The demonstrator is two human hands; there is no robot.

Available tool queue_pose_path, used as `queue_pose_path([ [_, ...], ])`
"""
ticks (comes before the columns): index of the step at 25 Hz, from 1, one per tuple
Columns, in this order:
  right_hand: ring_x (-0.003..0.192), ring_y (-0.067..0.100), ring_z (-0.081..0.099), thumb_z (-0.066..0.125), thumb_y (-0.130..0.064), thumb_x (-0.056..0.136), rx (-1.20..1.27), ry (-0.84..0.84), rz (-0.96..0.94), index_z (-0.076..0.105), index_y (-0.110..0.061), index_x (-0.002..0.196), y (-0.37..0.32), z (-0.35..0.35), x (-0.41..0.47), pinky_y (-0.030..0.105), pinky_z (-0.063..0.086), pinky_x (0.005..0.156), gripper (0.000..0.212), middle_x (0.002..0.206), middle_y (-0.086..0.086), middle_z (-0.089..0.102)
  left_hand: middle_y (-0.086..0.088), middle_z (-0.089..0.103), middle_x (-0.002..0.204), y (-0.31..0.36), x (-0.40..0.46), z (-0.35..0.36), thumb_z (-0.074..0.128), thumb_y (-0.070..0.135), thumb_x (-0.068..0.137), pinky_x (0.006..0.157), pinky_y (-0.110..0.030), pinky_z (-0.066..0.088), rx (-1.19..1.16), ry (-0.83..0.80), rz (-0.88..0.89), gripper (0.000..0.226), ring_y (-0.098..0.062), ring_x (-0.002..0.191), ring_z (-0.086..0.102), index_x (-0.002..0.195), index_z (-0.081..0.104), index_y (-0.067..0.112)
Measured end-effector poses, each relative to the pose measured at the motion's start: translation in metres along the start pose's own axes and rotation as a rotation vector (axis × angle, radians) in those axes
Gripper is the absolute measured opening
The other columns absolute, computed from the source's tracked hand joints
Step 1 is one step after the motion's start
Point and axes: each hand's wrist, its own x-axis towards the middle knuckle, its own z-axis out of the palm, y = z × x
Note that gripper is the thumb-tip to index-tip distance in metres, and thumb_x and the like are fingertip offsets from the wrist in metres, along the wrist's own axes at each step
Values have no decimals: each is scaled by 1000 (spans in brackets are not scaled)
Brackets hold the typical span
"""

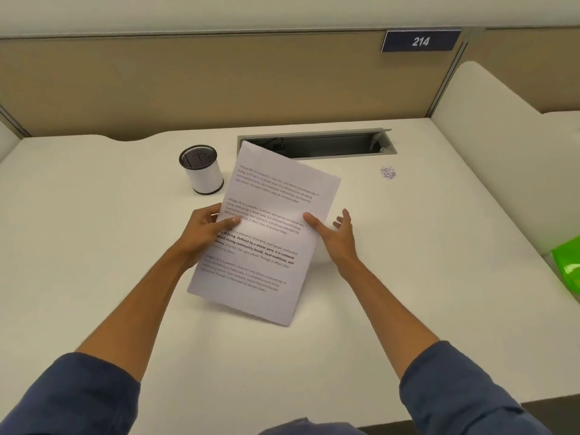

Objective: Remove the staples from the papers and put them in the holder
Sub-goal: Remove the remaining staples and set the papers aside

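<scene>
A printed white sheaf of papers point(270, 221) is held tilted above the desk, its top corner pointing toward the back. My left hand point(204, 230) grips its left edge, thumb on the printed face and fingers behind. My right hand point(335, 237) is at the right edge with the thumb resting on the page and the fingers spread loosely beside it. The holder point(202, 169), a white cylinder with a black mesh rim, stands upright just left of the papers' top. A small heap of pulled staples point(388, 172) lies on the desk to the right. No staple shows on the papers.
The white desk point(94, 246) ends at a tan partition behind. An open grey cable slot point(317, 146) is sunk into the desk behind the papers. A bright green object point(568, 265) sits at the right edge, next to a white side panel.
</scene>
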Motion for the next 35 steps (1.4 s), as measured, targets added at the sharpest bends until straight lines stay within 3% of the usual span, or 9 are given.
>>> queue_pose_path([
  [1,128,18,50,78,-58,66,119,-112,27,32,-18,147,-6,1,-4,39,42,105,101,140,-1,50,-15,72,110,4,0,3,65,8,90,69,-37,60,-52,29,24,28,-28,86,72,118,67,5],
  [4,101,24,69,70,-26,86,280,-295,-58,65,-12,118,-34,8,-16,37,55,83,35,110,5,72,-13,72,113,15,-3,13,65,7,90,78,-39,59,-173,94,111,30,-30,96,70,119,65,4],
  [8,85,23,73,65,-15,90,262,-235,-277,71,-12,99,-73,7,-25,35,59,73,12,93,3,76,-12,71,114,34,-10,19,64,5,88,84,-43,57,-258,109,215,29,-30,101,69,117,67,8],
  [16,72,18,67,66,-17,90,195,-154,-410,73,-13,81,-75,7,-35,34,54,69,12,81,1,74,5,75,101,38,-23,30,64,2,89,78,-30,57,-199,153,351,23,-16,91,70,110,67,12],
  [19,79,19,70,69,-16,87,184,-188,-386,73,-17,90,-63,8,-38,33,57,72,5,87,-2,75,4,75,102,26,-24,36,66,5,88,79,-30,55,-133,121,301,23,-17,93,71,109,69,13],
  [27,81,15,71,68,-18,88,190,-181,-349,70,-18,101,-47,8,-38,21,56,67,14,92,-5,74,5,75,103,14,-24,49,63,19,93,75,-27,55,-94,128,251,17,-14,92,71,107,72,19],
  [32,84,18,72,72,-19,85,171,-175,-393,72,-13,106,-41,-8,-33,24,57,71,22,96,-1,75,-4,74,106,27,-19,43,63,16,93,82,-38,58,-317,261,252,19,-24,99,71,109,70,9],
  [35,89,21,70,78,-20,79,326,-79,-209,72,-11,103,-29,-6,-30,31,57,82,26,97,3,75,-9,71,116,30,-14,36,63,13,93,90,-47,55,-540,293,204,22,-29,108,67,114,66,12],
])
